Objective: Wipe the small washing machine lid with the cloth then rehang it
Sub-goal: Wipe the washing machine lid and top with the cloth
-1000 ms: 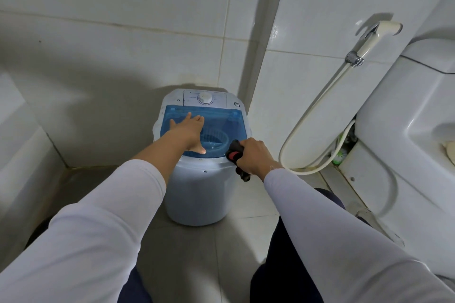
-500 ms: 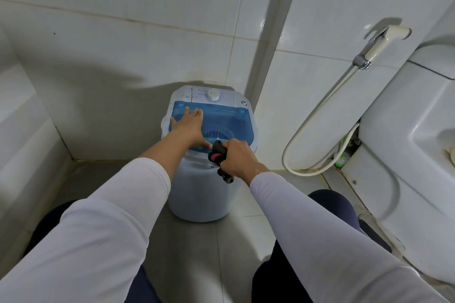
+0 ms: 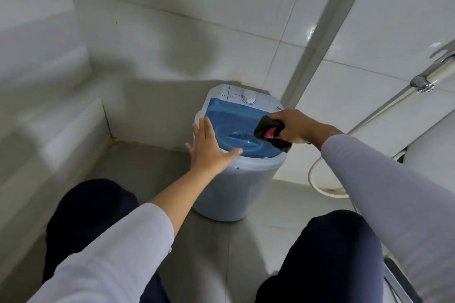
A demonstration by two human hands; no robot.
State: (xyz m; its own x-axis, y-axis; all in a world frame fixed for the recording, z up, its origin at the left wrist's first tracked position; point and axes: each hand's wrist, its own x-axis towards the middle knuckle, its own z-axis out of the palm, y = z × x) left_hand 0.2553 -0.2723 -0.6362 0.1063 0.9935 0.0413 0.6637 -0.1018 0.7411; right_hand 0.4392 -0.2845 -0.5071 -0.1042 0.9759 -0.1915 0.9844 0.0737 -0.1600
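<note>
White tiles behind; right hand [image 3: 294,126] fingers clench cloth [image 3: 269,131] on lid [image 3: 234,118].

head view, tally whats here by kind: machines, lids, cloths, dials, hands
washing machine: 1
blue lid: 1
cloth, black and pink: 1
dial: 1
hands: 2, left hand open at the lid's edge, right hand gripping the cloth
total: 6

Glossy white wall tiles [image 3: 221,19]; translucent blue plastic lid [image 3: 236,120]; soft dark cloth [image 3: 268,128], probably matt; chrome hose fitting [image 3: 421,84].
</note>
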